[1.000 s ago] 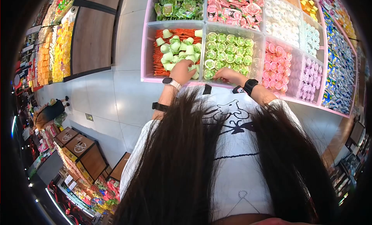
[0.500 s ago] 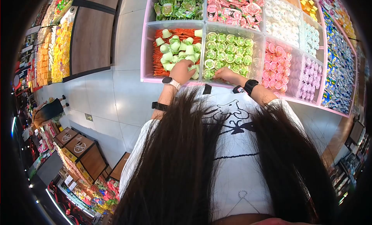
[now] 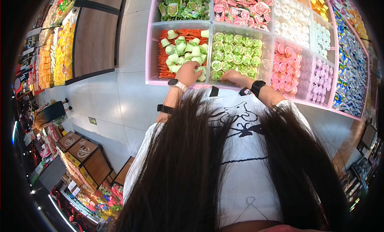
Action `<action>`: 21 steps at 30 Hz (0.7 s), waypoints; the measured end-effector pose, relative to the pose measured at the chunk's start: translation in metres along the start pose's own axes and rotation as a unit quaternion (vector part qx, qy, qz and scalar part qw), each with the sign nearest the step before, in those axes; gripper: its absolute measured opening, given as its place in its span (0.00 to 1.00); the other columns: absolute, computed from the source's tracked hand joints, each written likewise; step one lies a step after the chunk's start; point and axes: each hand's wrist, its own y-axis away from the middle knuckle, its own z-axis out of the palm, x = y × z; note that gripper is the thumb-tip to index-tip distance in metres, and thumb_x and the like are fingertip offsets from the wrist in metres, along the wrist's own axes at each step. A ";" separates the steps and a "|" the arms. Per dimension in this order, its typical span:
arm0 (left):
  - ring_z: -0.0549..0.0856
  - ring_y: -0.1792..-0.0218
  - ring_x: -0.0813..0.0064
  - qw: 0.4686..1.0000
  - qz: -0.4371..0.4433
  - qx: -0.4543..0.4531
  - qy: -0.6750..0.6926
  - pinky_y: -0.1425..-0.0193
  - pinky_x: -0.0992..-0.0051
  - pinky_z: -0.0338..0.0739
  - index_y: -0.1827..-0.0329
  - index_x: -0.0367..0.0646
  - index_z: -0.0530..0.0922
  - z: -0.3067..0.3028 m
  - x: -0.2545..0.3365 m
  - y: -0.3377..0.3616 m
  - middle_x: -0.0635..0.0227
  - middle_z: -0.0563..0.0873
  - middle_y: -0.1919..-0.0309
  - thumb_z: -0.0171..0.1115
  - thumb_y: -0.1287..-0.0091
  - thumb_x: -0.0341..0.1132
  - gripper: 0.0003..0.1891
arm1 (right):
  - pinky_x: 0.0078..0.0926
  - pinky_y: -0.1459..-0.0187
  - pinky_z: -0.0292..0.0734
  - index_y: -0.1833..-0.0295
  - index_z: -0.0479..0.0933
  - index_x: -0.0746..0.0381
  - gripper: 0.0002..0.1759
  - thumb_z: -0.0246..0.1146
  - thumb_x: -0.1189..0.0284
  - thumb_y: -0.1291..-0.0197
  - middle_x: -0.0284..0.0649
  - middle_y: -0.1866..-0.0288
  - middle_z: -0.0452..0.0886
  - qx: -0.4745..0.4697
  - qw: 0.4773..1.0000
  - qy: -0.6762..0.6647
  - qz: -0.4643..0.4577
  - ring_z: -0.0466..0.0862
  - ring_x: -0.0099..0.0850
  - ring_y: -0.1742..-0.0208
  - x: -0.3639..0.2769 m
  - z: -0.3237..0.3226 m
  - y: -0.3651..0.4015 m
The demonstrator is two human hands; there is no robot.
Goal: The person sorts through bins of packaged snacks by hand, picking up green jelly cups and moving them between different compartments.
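Observation:
My left hand [image 3: 189, 75] reaches over the near edge of a clear bin with loose pale green jelly cups [image 3: 180, 47] on red packets [image 3: 163, 60]. Its fingers are bent around something pale green at the bin's right side, probably a cup, though the fingers partly hide it. Over the near edge of the neighbouring bin is my right hand [image 3: 234, 77], its fingers pressed together beside the green-topped jelly cups [image 3: 238, 49], which stand in rows. Whatever its fingertips hold is hidden.
Further bins hold pink packets [image 3: 242, 8], white cups [image 3: 292, 22], pink cups [image 3: 285, 70] and purple cups [image 3: 321, 80]. A pink rim [image 3: 149, 52] borders the display. Wooden-sided shelving [image 3: 94, 36] stands at the left; a person [image 3: 52, 112] is behind it on the floor.
My right hand has shifted very slightly at the near edge of the bin. The left hand stays in almost the same place.

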 end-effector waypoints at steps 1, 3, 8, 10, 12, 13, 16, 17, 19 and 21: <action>0.79 0.74 0.70 1.000 -0.001 -0.001 0.001 0.68 0.73 0.74 0.62 0.35 0.77 0.000 0.001 0.000 0.60 0.80 0.70 0.63 0.49 0.33 0.14 | 0.19 0.87 0.51 0.76 0.76 0.59 0.09 0.62 0.66 0.49 0.28 0.87 0.68 -0.007 1.000 0.002 -0.002 0.62 0.18 0.88 -0.001 0.000 0.001; 0.79 0.74 0.70 1.000 -0.003 -0.003 0.002 0.67 0.73 0.74 0.62 0.35 0.76 -0.001 0.002 0.000 0.59 0.80 0.70 0.63 0.49 0.33 0.14 | 0.20 0.87 0.51 0.76 0.75 0.59 0.11 0.60 0.64 0.47 0.28 0.86 0.68 -0.008 1.000 -0.004 -0.008 0.62 0.18 0.88 -0.003 0.001 0.002; 0.79 0.74 0.70 1.000 -0.006 -0.007 0.003 0.68 0.73 0.74 0.62 0.35 0.76 -0.001 0.003 0.000 0.59 0.80 0.70 0.63 0.49 0.33 0.14 | 0.20 0.86 0.52 0.78 0.74 0.59 0.14 0.57 0.62 0.45 0.28 0.84 0.69 -0.008 0.999 -0.028 -0.026 0.63 0.18 0.86 -0.001 0.002 0.002; 0.79 0.75 0.70 1.000 -0.004 -0.007 0.003 0.68 0.73 0.74 0.62 0.35 0.76 -0.001 0.002 0.000 0.59 0.80 0.70 0.63 0.49 0.33 0.14 | 0.20 0.86 0.51 0.78 0.73 0.59 0.14 0.57 0.63 0.45 0.28 0.85 0.68 -0.007 1.000 -0.022 -0.021 0.62 0.18 0.87 -0.003 0.003 0.003; 0.79 0.75 0.70 1.000 -0.003 -0.006 0.005 0.68 0.73 0.74 0.62 0.35 0.76 0.000 0.002 0.000 0.59 0.80 0.70 0.63 0.49 0.33 0.14 | 0.20 0.86 0.51 0.79 0.73 0.59 0.14 0.57 0.64 0.45 0.28 0.87 0.67 -0.009 1.000 -0.014 -0.014 0.61 0.18 0.88 -0.004 0.003 0.003; 0.79 0.75 0.70 1.000 -0.004 -0.006 0.003 0.68 0.73 0.74 0.62 0.35 0.76 0.000 0.002 0.000 0.59 0.80 0.70 0.63 0.49 0.33 0.14 | 0.20 0.87 0.51 0.79 0.73 0.60 0.14 0.57 0.64 0.45 0.28 0.87 0.66 -0.012 1.000 -0.010 -0.009 0.60 0.18 0.88 -0.004 0.003 0.002; 0.79 0.75 0.70 1.000 -0.005 -0.007 0.000 0.68 0.74 0.74 0.61 0.35 0.76 0.001 0.001 0.000 0.59 0.80 0.70 0.63 0.49 0.33 0.14 | 0.20 0.87 0.50 0.80 0.73 0.60 0.15 0.57 0.65 0.45 0.28 0.89 0.64 -0.018 1.000 0.002 -0.001 0.59 0.18 0.90 -0.003 0.002 0.000; 0.79 0.75 0.70 1.000 -0.003 -0.006 -0.001 0.68 0.74 0.74 0.61 0.35 0.76 0.001 0.001 0.000 0.59 0.80 0.70 0.63 0.49 0.33 0.14 | 0.21 0.87 0.49 0.80 0.73 0.60 0.15 0.58 0.65 0.45 0.28 0.90 0.64 -0.019 1.000 0.006 0.000 0.58 0.18 0.90 -0.002 0.001 0.000; 0.79 0.75 0.70 1.000 -0.001 -0.005 -0.001 0.68 0.74 0.74 0.62 0.35 0.76 0.001 0.001 0.000 0.59 0.80 0.70 0.63 0.49 0.33 0.14 | 0.21 0.87 0.50 0.80 0.74 0.61 0.15 0.58 0.65 0.46 0.28 0.89 0.65 -0.026 1.000 0.004 0.001 0.59 0.18 0.90 -0.001 -0.001 -0.001; 0.78 0.75 0.70 1.000 0.000 -0.006 0.001 0.68 0.74 0.74 0.62 0.35 0.76 0.001 0.000 0.000 0.60 0.79 0.70 0.63 0.49 0.33 0.14 | 0.21 0.88 0.51 0.79 0.75 0.61 0.14 0.58 0.65 0.46 0.29 0.88 0.66 -0.017 1.000 0.004 0.003 0.60 0.19 0.89 -0.001 -0.002 0.000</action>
